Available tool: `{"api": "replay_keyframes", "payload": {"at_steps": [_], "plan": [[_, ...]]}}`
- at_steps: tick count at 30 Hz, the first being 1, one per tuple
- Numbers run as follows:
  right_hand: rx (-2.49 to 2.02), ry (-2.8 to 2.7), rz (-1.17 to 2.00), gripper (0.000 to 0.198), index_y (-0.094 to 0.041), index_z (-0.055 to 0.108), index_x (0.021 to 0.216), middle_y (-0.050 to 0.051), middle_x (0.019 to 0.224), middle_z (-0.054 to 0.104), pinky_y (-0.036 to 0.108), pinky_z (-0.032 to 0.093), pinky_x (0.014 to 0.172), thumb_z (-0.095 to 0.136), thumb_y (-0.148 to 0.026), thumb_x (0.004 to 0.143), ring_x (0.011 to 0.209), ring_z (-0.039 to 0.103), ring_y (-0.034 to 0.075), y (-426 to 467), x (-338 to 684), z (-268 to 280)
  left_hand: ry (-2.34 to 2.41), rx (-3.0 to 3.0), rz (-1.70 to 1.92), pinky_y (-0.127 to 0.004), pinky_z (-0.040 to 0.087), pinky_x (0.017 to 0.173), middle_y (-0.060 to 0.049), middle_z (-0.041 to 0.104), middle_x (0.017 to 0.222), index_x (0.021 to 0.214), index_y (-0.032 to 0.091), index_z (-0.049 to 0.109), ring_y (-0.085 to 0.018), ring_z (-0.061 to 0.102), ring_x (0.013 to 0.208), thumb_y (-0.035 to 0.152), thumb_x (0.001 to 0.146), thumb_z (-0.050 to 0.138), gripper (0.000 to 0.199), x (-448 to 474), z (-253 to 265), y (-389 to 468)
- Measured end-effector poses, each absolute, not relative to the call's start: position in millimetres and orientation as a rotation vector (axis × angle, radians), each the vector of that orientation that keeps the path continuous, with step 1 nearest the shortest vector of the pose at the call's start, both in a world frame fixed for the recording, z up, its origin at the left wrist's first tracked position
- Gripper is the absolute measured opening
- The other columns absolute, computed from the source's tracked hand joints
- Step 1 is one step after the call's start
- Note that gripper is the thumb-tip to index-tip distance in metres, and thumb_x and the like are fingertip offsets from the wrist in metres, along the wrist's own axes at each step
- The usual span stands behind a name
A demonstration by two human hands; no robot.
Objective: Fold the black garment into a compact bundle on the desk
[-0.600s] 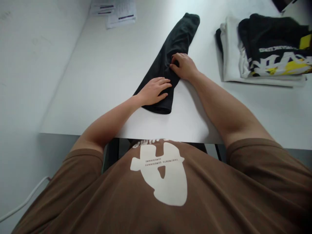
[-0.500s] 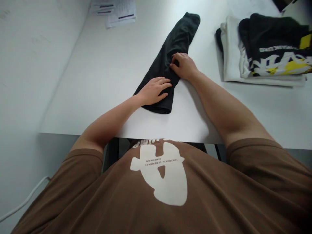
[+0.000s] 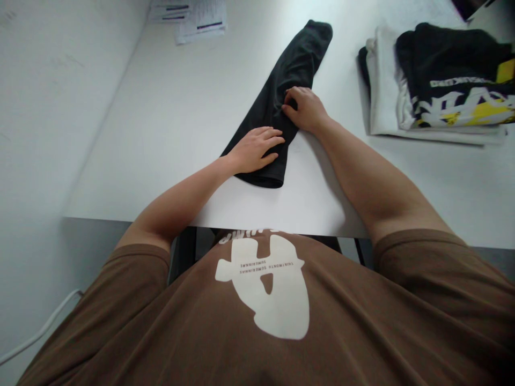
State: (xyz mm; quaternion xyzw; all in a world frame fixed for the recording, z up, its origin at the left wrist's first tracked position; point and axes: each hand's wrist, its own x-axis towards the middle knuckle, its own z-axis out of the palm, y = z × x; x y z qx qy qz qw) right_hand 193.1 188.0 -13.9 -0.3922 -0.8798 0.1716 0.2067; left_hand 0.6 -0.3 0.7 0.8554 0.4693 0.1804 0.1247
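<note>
A folded black garment (image 3: 263, 104) lies at a slant on the white table (image 3: 169, 123) in front of me, narrow at its far end and wider near me. What kind of garment it is, I cannot tell. My left hand (image 3: 257, 149) rests flat on its lower part, fingers stretched to the right. Farther up, at its right edge, my right hand (image 3: 304, 109) has its fingers curled in a pinch on the cloth. The fingertips touch a small crease there.
At the right stands a stack of folded clothes (image 3: 382, 107), white and black, with a black printed piece (image 3: 450, 53) on top. Papers (image 3: 207, 21) lie at the far left. A wall (image 3: 52, 107) borders the table's left side. A white cable (image 3: 44, 328) hangs lower left.
</note>
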Motion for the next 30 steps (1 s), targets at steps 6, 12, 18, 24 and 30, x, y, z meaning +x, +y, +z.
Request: {"api": "replay_keyframes", "payload": {"at_steps": [6, 12, 18, 24, 30], "plan": [[-0.931, -2.393, 0.542, 0.029, -0.029, 0.068, 0.124, 0.008, 0.132, 0.078, 0.061, 0.044, 0.126, 0.063, -0.055, 0.113, 0.141, 0.057, 0.034, 184.5, 194.7, -11.2, 1.375, 2.478, 0.511, -0.063, 0.03, 0.14, -0.013, 0.058, 0.171, 0.157, 0.024, 0.064, -0.037, 0.047, 0.164, 0.033, 0.106, 0.064, 0.052, 1.2, 2.1, -1.1], [-1.022, -2.427, 0.594, 0.029, -0.029, 0.068, 0.126, 0.007, 0.137, 0.077, 0.06, 0.04, 0.129, 0.064, -0.054, 0.112, 0.144, 0.056, 0.034, 178.7, 193.1, -4.1, 1.383, 2.466, 0.515, -0.062, 0.031, 0.14, -0.013, 0.059, 0.17, 0.157, 0.023, 0.065, -0.036, 0.047, 0.163, 0.033, 0.105, 0.063, 0.052, 2.0, 4.3, -2.6], [-0.978, -2.387, 0.5, 0.033, -0.026, 0.07, 0.12, 0.011, 0.14, 0.076, 0.064, 0.044, 0.126, 0.067, -0.056, 0.108, 0.139, 0.06, 0.036, 192.6, 193.6, -20.9, 1.386, 2.476, 0.514, -0.062, 0.032, 0.14, -0.013, 0.058, 0.171, 0.156, 0.022, 0.066, -0.035, 0.047, 0.164, 0.031, 0.106, 0.062, 0.051, 1.7, 3.0, -2.1], [-0.87, -2.335, 0.497, 0.042, -0.027, 0.073, 0.117, 0.01, 0.131, 0.078, 0.067, 0.049, 0.121, 0.065, -0.067, 0.104, 0.134, 0.066, 0.04, 189.4, 192.9, -20.1, 1.399, 2.493, 0.518, -0.061, 0.035, 0.139, -0.013, 0.06, 0.169, 0.155, 0.023, 0.066, -0.034, 0.048, 0.163, 0.03, 0.107, 0.062, 0.049, 2.6, 2.3, -3.1], [-0.867, -2.336, 0.447, 0.036, -0.027, 0.072, 0.115, 0.013, 0.13, 0.077, 0.068, 0.051, 0.118, 0.069, -0.059, 0.101, 0.129, 0.066, 0.041, 190.9, 190.8, -22.5, 1.43, 2.504, 0.454, -0.058, 0.035, 0.139, -0.014, 0.058, 0.171, 0.154, 0.02, 0.066, -0.033, 0.049, 0.163, 0.029, 0.108, 0.061, 0.048, 5.3, 8.8, -6.0]]}}
